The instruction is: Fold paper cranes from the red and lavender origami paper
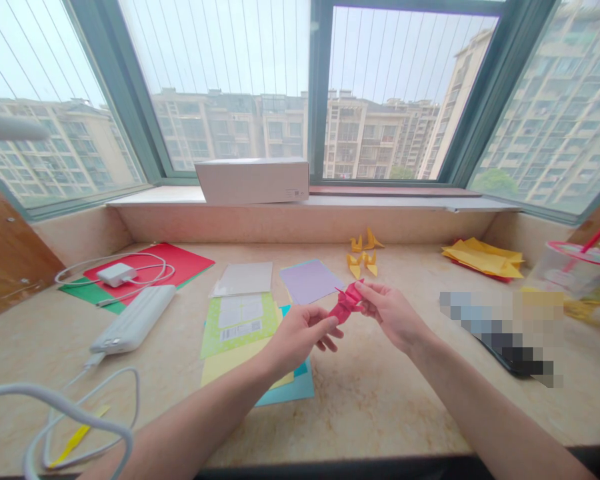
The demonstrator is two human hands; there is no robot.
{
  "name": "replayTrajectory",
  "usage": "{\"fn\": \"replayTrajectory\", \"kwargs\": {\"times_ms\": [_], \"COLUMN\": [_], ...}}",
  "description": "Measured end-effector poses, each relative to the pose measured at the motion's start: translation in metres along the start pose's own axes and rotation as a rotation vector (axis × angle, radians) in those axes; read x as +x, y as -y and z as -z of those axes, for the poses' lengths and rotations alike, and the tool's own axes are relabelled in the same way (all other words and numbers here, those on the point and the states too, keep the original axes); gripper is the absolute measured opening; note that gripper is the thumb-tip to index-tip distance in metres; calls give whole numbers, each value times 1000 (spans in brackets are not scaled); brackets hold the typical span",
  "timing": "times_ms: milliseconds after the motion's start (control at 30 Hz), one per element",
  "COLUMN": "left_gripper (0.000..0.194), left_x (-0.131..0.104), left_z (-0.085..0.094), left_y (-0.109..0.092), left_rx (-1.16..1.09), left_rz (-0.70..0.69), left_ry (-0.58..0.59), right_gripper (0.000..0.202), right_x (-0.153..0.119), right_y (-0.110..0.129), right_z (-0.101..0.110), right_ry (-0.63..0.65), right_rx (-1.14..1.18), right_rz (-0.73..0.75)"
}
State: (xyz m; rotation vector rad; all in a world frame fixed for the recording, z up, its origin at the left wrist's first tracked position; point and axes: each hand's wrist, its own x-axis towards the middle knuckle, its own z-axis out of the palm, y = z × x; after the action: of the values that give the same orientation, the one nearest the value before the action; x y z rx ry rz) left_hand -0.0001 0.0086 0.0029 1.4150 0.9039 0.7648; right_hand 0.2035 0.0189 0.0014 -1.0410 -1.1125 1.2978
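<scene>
A red folded paper crane point(347, 303) is held above the counter between my two hands. My left hand point(314, 327) pinches its lower left part between thumb and fingers. On the other side, my right hand point(384, 308) grips the crane's upper right edge with its fingertips. Several finished yellow paper cranes point(363, 259) stand just beyond my hands, near the back ledge. Left of them lies a lilac paper sheet point(310, 280). Under and beside my left forearm are a green patterned paper packet point(235, 323), a pale yellow sheet point(225, 368) and blue sheets point(295, 390).
At left are red paper point(180, 261), a white charger point(117, 274), a white power strip point(135, 319) and looping cables point(80, 407). A yellow paper stack point(483, 257), a pixelated dark object point(510, 347) and a lidded cup point(575, 267) sit at right. A white box point(254, 182) rests on the sill.
</scene>
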Motion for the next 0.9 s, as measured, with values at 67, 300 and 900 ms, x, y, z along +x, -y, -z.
{"fn": "replayTrajectory", "kwargs": {"times_ms": [67,300,900], "left_gripper": [38,39,33], "left_x": [-1,-2,-2], "left_z": [0,-1,-1], "left_y": [-1,2,2], "left_rx": [22,70,73], "left_rz": [-3,-23,-126], "left_ry": [10,48,28], "right_gripper": [35,33,46], "right_x": [0,0,4], "right_y": [-1,0,-2], "right_z": [0,0,3], "right_ry": [8,-4,-101], "right_rx": [6,28,-282], "right_rz": [-1,-6,102]}}
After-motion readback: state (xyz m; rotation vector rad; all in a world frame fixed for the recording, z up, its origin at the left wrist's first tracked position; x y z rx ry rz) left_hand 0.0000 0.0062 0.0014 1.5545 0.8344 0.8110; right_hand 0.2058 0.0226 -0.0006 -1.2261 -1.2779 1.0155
